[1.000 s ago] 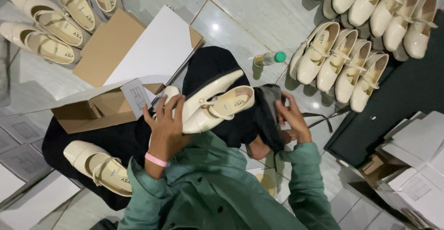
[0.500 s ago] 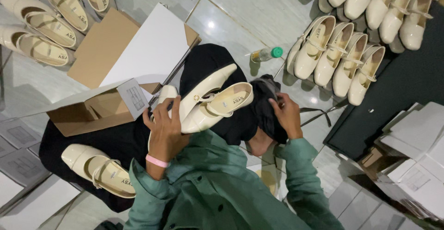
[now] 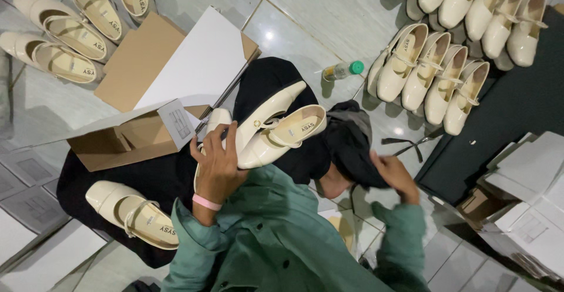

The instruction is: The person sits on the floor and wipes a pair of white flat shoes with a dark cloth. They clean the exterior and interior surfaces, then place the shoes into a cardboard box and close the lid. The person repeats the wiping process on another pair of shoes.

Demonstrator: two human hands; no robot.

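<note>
Gripping cream shoes (image 3: 276, 128) w/ L hand (image 3: 216, 164) | R hand (image 3: 395, 174) on black cloth (image 3: 351, 145)

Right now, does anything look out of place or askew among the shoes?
One cream strapped shoe lies alone on the black cloth, apart from the rows. The left hand holds cream shoes.

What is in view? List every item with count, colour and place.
Glossy cream strap shoes: at least two, centre, held.
Single cream shoe: one, lower left, on black fabric.
Cream shoe rows: many, floor, top right; more top left.
Brown cardboard box: one, open, left.
Clear plastic bottle: one, green cap, floor.
White flat boxes: several, right edge.
Dark cloth: one, centre right.
Left hand: pink wristband, grip on shoes.
Right hand: grip on dark cloth.
</note>
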